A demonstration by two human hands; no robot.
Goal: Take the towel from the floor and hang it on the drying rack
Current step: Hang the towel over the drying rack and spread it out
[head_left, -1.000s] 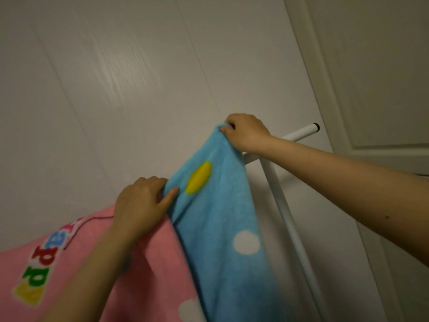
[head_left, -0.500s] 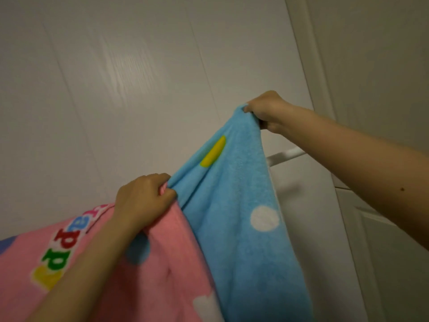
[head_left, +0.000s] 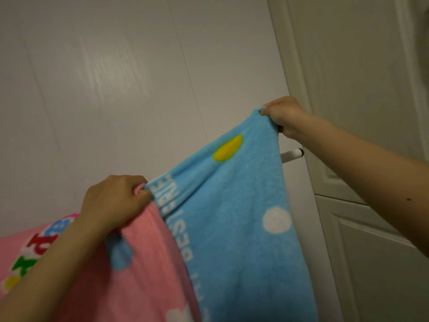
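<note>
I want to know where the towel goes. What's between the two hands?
In the head view, the top edge of the blue towel stretches between the left hand and the right hand, each gripping one end. Nothing else lies between them.

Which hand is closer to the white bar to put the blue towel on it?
The right hand. It grips the blue towel at its top corner just above the white bar's end. The left hand holds the other corner lower, beside the pink towel.
</note>
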